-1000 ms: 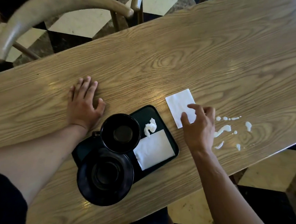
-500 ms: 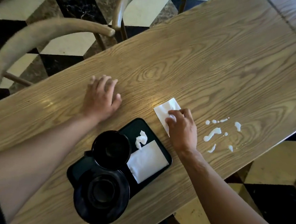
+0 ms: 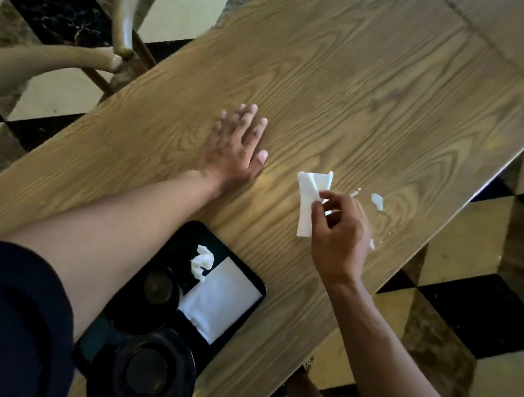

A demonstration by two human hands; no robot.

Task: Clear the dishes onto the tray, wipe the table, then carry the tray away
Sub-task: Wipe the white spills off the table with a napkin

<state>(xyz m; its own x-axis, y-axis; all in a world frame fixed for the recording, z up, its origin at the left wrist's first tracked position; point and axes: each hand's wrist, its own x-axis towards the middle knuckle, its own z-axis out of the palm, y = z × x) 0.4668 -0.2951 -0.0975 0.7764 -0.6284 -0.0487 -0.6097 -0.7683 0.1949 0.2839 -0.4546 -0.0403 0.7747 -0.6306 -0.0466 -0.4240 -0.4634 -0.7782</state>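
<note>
Head view: right hand (image 3: 337,237) pinches the white napkin (image 3: 308,201), milky spill (image 3: 377,201) just beyond its knuckles; left hand (image 3: 236,147) lies flat, empty, farther off.

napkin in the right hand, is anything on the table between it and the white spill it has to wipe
Nothing visible. The right hand pinches the napkin just left of the white spill, with only bare table between them. Part of the spill is hidden behind that hand. The tray and the left hand lie on the other side.
</note>
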